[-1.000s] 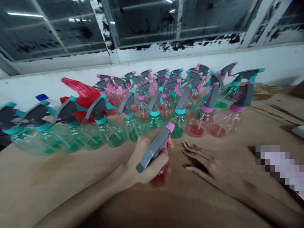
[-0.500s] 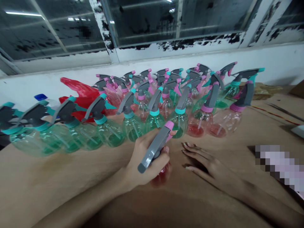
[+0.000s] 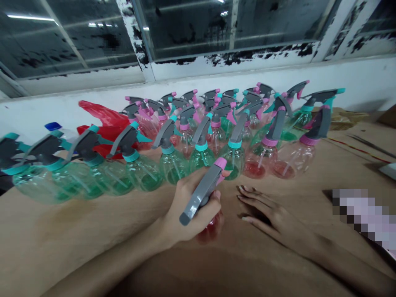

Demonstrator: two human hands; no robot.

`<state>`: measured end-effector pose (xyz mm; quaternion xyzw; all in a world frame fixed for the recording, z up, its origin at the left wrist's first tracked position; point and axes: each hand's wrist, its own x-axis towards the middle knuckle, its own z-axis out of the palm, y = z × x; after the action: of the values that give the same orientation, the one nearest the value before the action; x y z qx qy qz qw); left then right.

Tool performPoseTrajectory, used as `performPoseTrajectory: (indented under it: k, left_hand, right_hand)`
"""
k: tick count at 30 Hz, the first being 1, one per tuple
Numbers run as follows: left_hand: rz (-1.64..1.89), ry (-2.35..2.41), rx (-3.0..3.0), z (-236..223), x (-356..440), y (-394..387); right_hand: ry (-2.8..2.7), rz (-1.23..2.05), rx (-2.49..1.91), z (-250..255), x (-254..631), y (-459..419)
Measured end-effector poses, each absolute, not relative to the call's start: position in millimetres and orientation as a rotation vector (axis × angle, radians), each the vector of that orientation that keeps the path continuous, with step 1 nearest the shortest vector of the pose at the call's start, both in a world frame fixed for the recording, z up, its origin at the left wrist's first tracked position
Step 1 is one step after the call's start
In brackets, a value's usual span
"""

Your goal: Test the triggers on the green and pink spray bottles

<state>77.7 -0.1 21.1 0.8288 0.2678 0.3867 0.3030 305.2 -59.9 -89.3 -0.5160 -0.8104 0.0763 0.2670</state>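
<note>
My left hand (image 3: 188, 210) is wrapped round the neck of a spray bottle (image 3: 202, 192) with a grey head, pink nozzle and pink trigger. Its clear pinkish-red body shows below my fingers, partly hidden by the hand. To the right, my right hand (image 3: 275, 216) lies palm down by the table top, fingers stretched and holding nothing. Just beyond both hands runs a row of spray bottles, among them a green one with a teal collar (image 3: 202, 156) and a pink one (image 3: 261, 161).
Several more spray bottles (image 3: 216, 128) crowd behind the front row. A red plastic bag (image 3: 102, 115) and a blue-capped bottle (image 3: 54, 127) are at the back left. Tweezer-like metal (image 3: 371, 144) and a pixelated object (image 3: 365, 214) lie on the wooden table (image 3: 77, 235) at right. Windows stand behind.
</note>
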Motion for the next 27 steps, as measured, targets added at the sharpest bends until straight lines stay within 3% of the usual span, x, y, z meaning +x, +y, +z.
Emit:
performPoseTrajectory:
  k: [27]
  left_hand:
    - [0.999, 0.631, 2.267, 28.5, 76.2, 4.2]
  right_hand:
    - [-2.187, 0.215, -1.389, -89.2, 305.8, -59.5]
